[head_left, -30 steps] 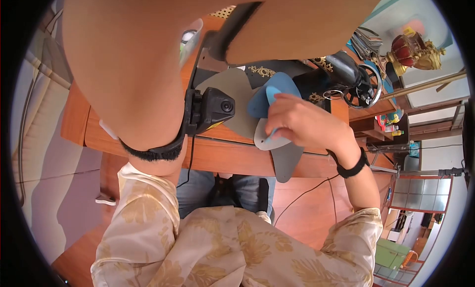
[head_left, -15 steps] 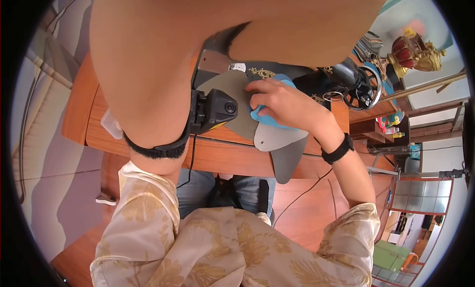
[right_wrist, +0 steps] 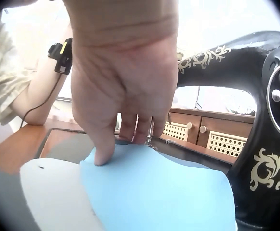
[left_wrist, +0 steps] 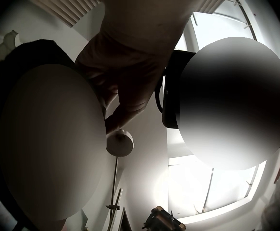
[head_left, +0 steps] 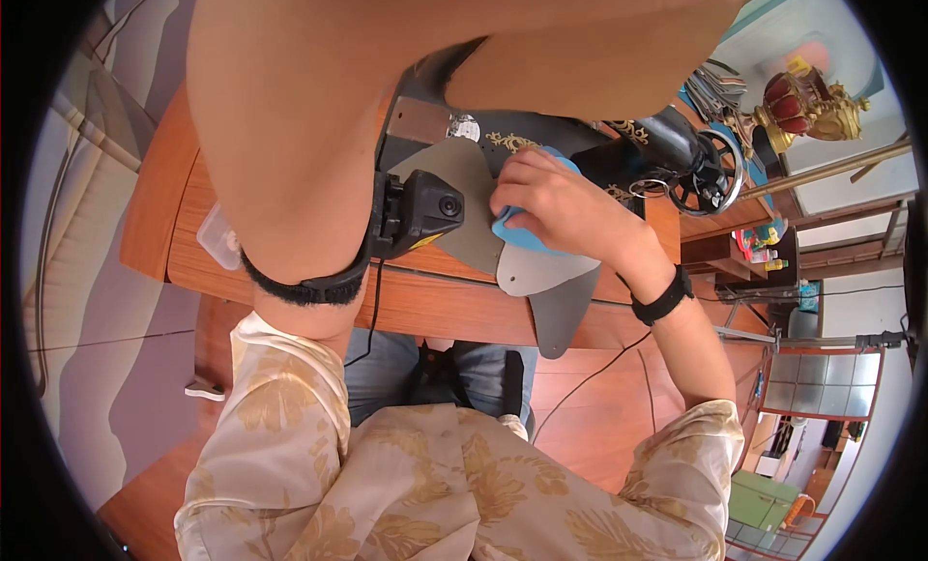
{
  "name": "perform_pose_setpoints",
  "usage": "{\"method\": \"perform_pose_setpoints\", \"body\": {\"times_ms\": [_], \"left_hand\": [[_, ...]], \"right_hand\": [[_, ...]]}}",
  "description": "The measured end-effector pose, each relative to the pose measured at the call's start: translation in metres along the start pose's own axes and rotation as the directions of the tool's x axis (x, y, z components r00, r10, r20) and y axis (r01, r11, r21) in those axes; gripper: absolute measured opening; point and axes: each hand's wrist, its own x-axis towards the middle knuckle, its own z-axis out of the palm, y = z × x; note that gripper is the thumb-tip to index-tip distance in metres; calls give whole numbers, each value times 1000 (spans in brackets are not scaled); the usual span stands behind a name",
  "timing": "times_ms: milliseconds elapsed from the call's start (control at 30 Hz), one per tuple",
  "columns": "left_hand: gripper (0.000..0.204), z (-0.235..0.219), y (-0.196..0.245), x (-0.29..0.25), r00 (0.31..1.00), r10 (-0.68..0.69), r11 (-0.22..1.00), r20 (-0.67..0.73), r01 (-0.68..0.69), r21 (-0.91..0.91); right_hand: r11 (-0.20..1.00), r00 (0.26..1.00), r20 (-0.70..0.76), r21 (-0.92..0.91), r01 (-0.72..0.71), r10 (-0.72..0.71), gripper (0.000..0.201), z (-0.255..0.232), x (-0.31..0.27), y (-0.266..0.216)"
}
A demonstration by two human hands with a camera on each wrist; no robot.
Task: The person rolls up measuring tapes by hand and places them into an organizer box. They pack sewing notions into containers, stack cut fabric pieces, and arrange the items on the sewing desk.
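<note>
Thumb and fingers of the right hand [head_left: 556, 199] pinch the edge of a light blue flat piece [head_left: 522, 234]. From the right wrist view, the thumb lies on top of the blue piece [right_wrist: 154, 192], with the fingers beyond its edge. Under it are a light grey piece [head_left: 532, 269] and a dark grey piece [head_left: 563, 319]; a larger grey-brown piece [head_left: 459, 179] lies to the left. The left hand [left_wrist: 125, 79] is raised, its fingers bent down beside a dark rounded object [left_wrist: 31, 53]; whether they grip it cannot be told. The left forearm fills the top of the head view.
A black sewing machine [head_left: 667, 145] with gold ornament and a handwheel [head_left: 720, 170] stands right of the pieces. A clear plastic container [head_left: 218, 237] sits at the left of the wooden table [head_left: 290, 288]. A thin cable [head_left: 375, 315] hangs from the left wrist camera [head_left: 430, 213].
The right hand has moved left and slightly up, onto the light blue piece, which now covers part of the light grey one. The raised left arm has shifted slightly right.
</note>
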Motion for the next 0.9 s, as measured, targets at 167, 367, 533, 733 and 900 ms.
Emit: {"method": "perform_pose_setpoints", "body": {"times_ms": [167, 367, 533, 733, 900], "left_hand": [[20, -3, -3, -3, 1000, -21, 1000, -4, 21, 10], [20, 1, -3, -2, 999, -35, 999, 9, 35, 16], [21, 2, 0, -1, 999, -33, 999, 16, 33, 34], [21, 2, 6, 5, 999, -23, 999, 31, 22, 46], [21, 7, 11, 8, 998, -30, 998, 53, 26, 61]], "right_hand": [[1000, 996, 87, 10, 10, -11, 16, -28, -19, -14], [1000, 969, 246, -5, -30, 31, 18, -31, -37, -55], [999, 986, 160, -8, 49, -47, 9, -5, -23, -49], [999, 975, 222, 48, -7, -4, 21, -8, -30, -36], [988, 976, 194, 96, -120, 100, 31, -3, -37, -34]]}}
